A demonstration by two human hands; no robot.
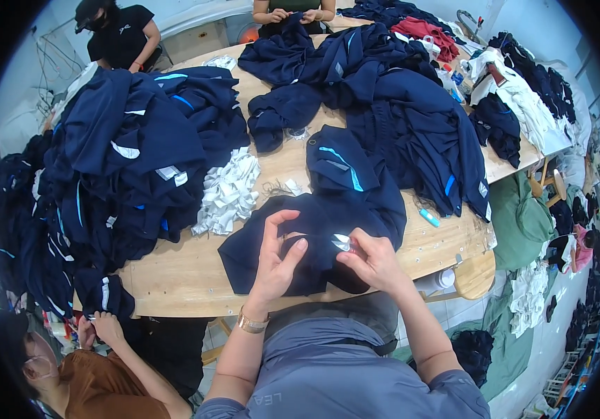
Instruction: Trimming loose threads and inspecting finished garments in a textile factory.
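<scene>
My right hand [372,262] is closed around a small pair of thread snips [342,242], their shiny blades pointing left. Facing it, my left hand [277,258] has thumb and forefinger spread apart, and I see nothing held between them. Both hands hover over a dark navy garment [335,209] spread on the near side of the table. A light blue stripe [342,167] runs across its upper part. Whether either hand touches the cloth, or a thread spans between them, I cannot make out.
Navy garments [125,133] heap high on the wooden table [174,279] at left, with more [418,133] at right. White cloth pieces [228,192] and a turquoise marker-like object [429,217] lie nearby. Co-workers [104,370] sit lower left and across the table. A stool [474,275] stands at right.
</scene>
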